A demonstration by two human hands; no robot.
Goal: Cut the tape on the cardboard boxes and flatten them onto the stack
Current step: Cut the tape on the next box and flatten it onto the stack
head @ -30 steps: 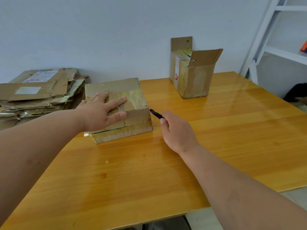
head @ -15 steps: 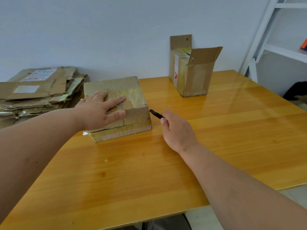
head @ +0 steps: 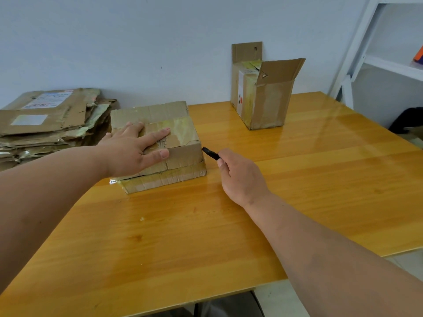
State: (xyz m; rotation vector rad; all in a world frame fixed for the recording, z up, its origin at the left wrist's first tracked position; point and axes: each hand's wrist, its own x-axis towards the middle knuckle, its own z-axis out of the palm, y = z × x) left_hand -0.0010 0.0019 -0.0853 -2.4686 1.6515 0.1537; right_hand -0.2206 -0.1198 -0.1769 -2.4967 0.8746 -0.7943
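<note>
Nothing's really shifted since a second ago: left hand (head: 130, 152) stays flat, fingers straight, pressing the taped box (head: 174, 133) on the table (head: 183, 236). Right hand (head: 240, 175) is curled round a black cutter (head: 210, 153), tip just beside the box's right side. Flattened stack (head: 50, 117) sits far left, open box (head: 267, 97) far right.

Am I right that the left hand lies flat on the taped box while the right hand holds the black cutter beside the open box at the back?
Not quite: the head view shows the right hand holding the black cutter beside the taped box under the left hand, not the open box.
</note>
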